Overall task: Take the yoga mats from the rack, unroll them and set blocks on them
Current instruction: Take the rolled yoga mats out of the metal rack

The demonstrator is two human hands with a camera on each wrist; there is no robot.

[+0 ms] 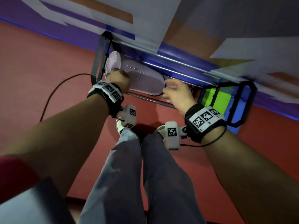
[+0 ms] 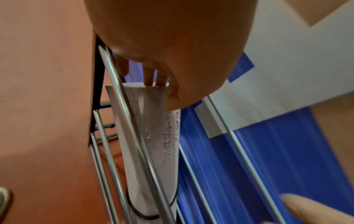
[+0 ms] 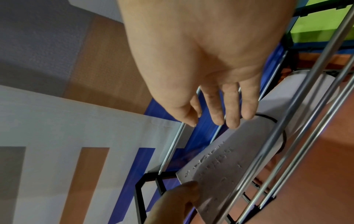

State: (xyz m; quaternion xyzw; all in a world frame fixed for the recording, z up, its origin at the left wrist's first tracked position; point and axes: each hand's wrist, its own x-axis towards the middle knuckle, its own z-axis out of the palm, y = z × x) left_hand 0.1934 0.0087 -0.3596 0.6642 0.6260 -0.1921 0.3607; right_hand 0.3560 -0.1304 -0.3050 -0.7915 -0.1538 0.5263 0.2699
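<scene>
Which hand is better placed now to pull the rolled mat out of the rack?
Probably the left hand: it already grips the mat at its end. The right hand hovers open.

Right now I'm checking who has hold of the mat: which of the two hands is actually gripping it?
The left hand: its fingers curl over the spiral end of the rolled mat. The right hand, fingers straight, only hovers near the banded end.

— What do we see of the yoga mat (image 1: 142,81)?
— We see it pale lilac, rolled, lying lengthwise along the rack (image 1: 163,102) between the metal rails, a thin black band near one end.
— And the blocks (image 1: 216,98)?
— Green shapes, probably blocks, at the rack's right end.
</scene>
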